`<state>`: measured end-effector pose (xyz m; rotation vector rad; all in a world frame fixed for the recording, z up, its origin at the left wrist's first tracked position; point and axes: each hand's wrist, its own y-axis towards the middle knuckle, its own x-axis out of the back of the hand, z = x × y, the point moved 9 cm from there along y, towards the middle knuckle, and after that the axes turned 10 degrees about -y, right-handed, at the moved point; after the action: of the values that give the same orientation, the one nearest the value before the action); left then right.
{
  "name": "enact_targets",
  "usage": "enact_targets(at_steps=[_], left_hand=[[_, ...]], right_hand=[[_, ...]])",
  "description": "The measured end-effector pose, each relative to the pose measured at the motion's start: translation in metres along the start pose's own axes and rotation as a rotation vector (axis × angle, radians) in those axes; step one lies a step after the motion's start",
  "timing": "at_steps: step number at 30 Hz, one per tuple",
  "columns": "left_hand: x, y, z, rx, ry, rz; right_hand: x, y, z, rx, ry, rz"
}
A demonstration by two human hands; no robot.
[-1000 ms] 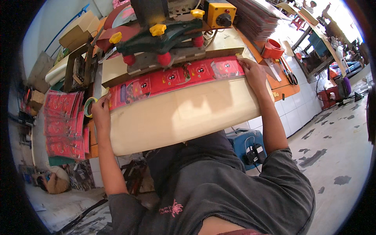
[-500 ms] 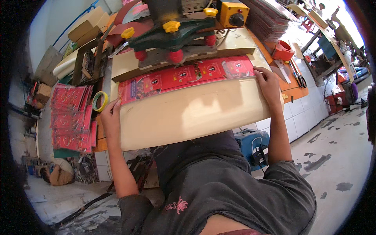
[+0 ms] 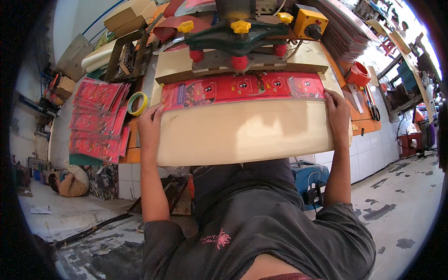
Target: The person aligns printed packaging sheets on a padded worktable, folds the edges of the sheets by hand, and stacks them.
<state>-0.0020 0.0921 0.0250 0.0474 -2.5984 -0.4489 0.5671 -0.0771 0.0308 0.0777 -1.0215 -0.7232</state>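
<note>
A long red printed plastic sheet [image 3: 242, 88] with pictures lies across a cream-coloured board [image 3: 242, 133]. Its far edge runs along a dark bar under a green press head [image 3: 238, 39] with yellow knobs and red feet. My left hand [image 3: 150, 128] is closed at the sheet's near left corner, thumb and fingers pinched together. At the near right corner my right hand [image 3: 339, 112] pinches the sheet in the same way, its fingers partly hidden. Both wrists rest close to the board's side edges.
Red printed packs [image 3: 99, 122] lie piled at the left, beside a yellow tape roll [image 3: 137, 103]. At the right are a red tape dispenser [image 3: 358, 73], scissors [image 3: 372, 107] and a yellow control box [image 3: 310, 22]. Tall stacked sheets [image 3: 345, 35] stand behind. Another person [image 3: 73, 182] crouches far left.
The view has turned, so the bench sits further right in the picture and looks straighter. Both hands stay at the sheet's near corners.
</note>
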Motion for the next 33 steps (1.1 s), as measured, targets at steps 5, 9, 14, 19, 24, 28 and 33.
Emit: enact_targets(at_steps=[5, 9, 14, 19, 24, 28, 33], left_hand=[[-0.006, 0.000, -0.015, 0.005, 0.052, 0.014], [-0.001, -0.004, -0.023, -0.048, 0.083, 0.028], [-0.005, -0.005, -0.030, -0.006, 0.085, 0.025], [-0.005, -0.003, -0.019, -0.021, 0.094, 0.023], [-0.005, -0.002, -0.017, -0.030, 0.075, 0.015], [-0.004, 0.000, -0.012, -0.041, 0.084, 0.016], [-0.004, -0.001, -0.013, -0.032, 0.093, 0.014]], right_hand=[[0.007, -0.001, -0.002, -0.008, 0.014, -0.026], [0.006, -0.001, 0.006, 0.010, 0.054, -0.073], [0.004, 0.001, -0.002, 0.017, 0.030, -0.091], [0.007, 0.000, -0.001, -0.018, 0.020, -0.065], [0.007, 0.000, -0.002, -0.035, 0.035, -0.042], [0.007, 0.001, -0.001, -0.037, 0.013, -0.050], [0.007, 0.000, -0.001, -0.026, 0.045, -0.068]])
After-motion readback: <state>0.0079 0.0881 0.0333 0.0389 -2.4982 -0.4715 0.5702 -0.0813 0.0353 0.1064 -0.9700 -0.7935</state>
